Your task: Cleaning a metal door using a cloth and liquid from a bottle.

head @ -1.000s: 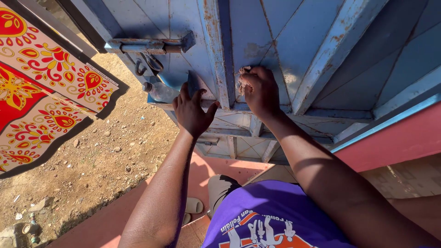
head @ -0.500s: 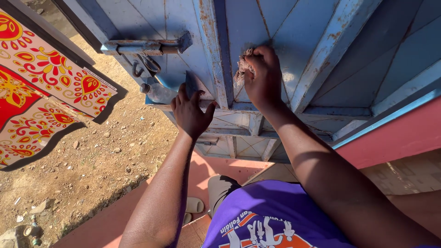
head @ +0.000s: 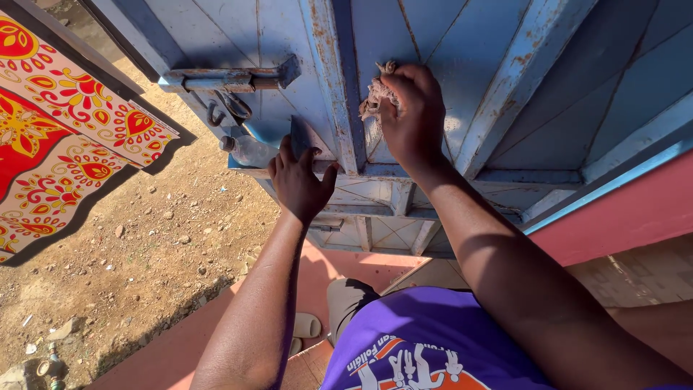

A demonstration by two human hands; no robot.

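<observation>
Right hand (head: 413, 115), fingers pinching a rag (head: 374, 97), had slid higher up the blue metal door (head: 469, 65); left hand (head: 298, 180) stayed spread, braced on door ledge (head: 289, 172).

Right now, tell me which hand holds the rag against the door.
The right hand presses the crumpled rag on the blue door; the left hand only braces lower down.
</observation>
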